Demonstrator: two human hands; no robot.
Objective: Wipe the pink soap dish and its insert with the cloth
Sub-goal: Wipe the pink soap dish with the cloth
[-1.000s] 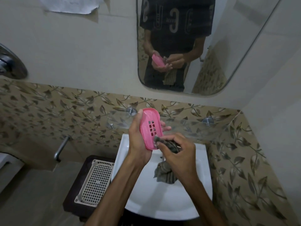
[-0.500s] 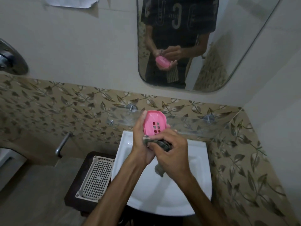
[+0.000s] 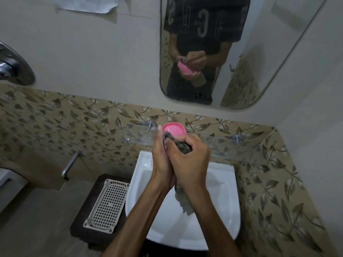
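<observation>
Left hand (image 3: 161, 160) gripped pink soap dish (image 3: 174, 131) over sink (image 3: 219, 197); right hand (image 3: 189, 162) clutched cloth (image 3: 182, 146) against it. Mirrored shirt (image 3: 202, 25) lettering unreadable, blocky.

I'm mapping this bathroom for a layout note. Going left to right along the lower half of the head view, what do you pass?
Metal wall spout → white perforated tray on a dark stand → left hand holding the pink soap dish → right hand gripping the cloth → right rim of the white sink.
</observation>
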